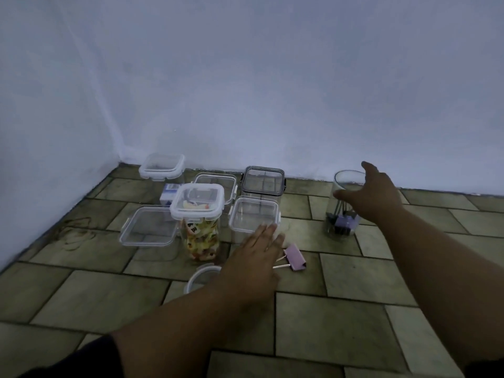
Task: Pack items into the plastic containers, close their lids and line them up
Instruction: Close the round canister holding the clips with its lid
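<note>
Nearest the camera a dark sleeve (81,358) is seen at the bottom edge, and from it the left hand (253,257) is stretched forward over the tiled floor (354,282), its fingers straight and close together, with nothing held. Its fingertips are placed at the near rim of a clear square box (253,214); whether contact is made cannot be told. A round lid (201,272) is partly hidden beneath the left wrist. At the far left, by the wall (272,77), a white-lidded box (162,166) is set, with a small blue and white carton (170,193) just in front of it. Nearer, a low clear box (148,226) is found, and just beside it on the right a tall box (200,236) filled with coloured snacks and closed by a white clip lid. Behind the tall box another clear box (218,180) is partly covered, and to its right a dark-lidded box (263,181) is placed near the wall. A pink binder clip (296,257) is laid on the floor just right of the left hand. Well apart to the right, a round clear jar (346,177) is stood upright without a lid, with binder clips (343,223) gathered at its bottom. The right hand (373,195) is spread wide before the jar's upper part, thumb raised and fingers extended leftward; whether the jar is touched cannot be told.
</note>
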